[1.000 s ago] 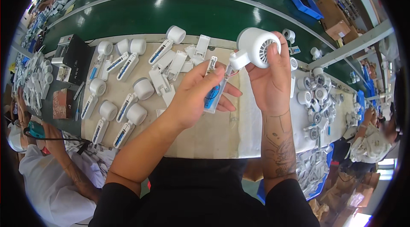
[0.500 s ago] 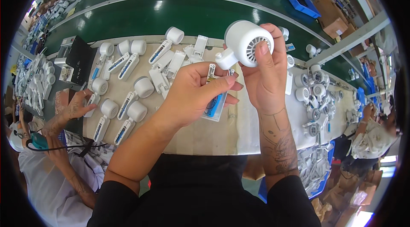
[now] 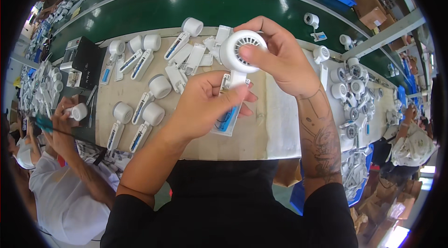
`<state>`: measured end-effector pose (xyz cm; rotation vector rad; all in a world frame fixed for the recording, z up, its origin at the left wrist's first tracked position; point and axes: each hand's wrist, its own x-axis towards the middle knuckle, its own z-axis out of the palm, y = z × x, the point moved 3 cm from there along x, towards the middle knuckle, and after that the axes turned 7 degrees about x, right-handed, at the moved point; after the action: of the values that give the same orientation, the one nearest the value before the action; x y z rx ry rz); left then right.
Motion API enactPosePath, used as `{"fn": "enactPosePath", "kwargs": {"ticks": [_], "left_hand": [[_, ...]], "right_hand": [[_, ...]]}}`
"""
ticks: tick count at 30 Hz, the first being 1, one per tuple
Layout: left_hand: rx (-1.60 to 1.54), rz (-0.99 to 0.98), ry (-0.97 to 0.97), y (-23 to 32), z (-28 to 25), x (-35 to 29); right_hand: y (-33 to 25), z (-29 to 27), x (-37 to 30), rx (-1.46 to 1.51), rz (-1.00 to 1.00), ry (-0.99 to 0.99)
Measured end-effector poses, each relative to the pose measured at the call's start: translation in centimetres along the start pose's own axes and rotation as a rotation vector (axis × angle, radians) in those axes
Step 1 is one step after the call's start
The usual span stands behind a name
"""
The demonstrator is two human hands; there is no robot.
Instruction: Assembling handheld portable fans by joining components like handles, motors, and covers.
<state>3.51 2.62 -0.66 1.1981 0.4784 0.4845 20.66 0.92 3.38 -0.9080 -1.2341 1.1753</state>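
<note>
My right hand (image 3: 275, 59) grips a white round fan head (image 3: 228, 54) with a slotted grille, the thumb resting on the grille. Its short neck points toward me and meets the top of a white handle shell (image 3: 228, 124). That shell lies in my left hand (image 3: 198, 103), with the fingers behind it and the thumb across its upper part. A blue cylindrical battery (image 3: 227, 118) shows in the open lower half of the shell. My left thumb covers part of the joint between neck and shell.
Several fan units with open handles (image 3: 151, 115) lie on the table at left, beside loose white shells (image 3: 193, 59). More fan heads (image 3: 352, 87) are piled at right, above a blue bin (image 3: 359, 187). A black machine (image 3: 83, 66) and a co-worker's hand (image 3: 60, 119) are at far left.
My right hand has brought the fan head down and left, turning its neck toward me into the top of the handle shell. The co-worker's hand now holds a fan unit further left.
</note>
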Motion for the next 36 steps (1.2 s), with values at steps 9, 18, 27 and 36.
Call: {"fn": "enactPosePath", "kwargs": {"ticks": [9,18,27,36], "left_hand": [[0.133,0.206,0.441,0.1,-9.7,-3.9],[-0.001,0.099,0.538,-0.5,-13.3,-4.9],[-0.088,0.122,0.384,-0.3,-9.9,-3.0],[-0.139,0.187,0.230,-2.4,-5.3,-1.0]], "right_hand": [[8.8,0.9,-2.1,-0.682,-0.034,0.255],[16.0,7.8,-1.6,-0.736,0.170,0.255],[8.5,2.1,-2.8,-0.041,0.110,0.475],[5.6,6.1,-2.7,-0.081,-0.007,0.411]]}}
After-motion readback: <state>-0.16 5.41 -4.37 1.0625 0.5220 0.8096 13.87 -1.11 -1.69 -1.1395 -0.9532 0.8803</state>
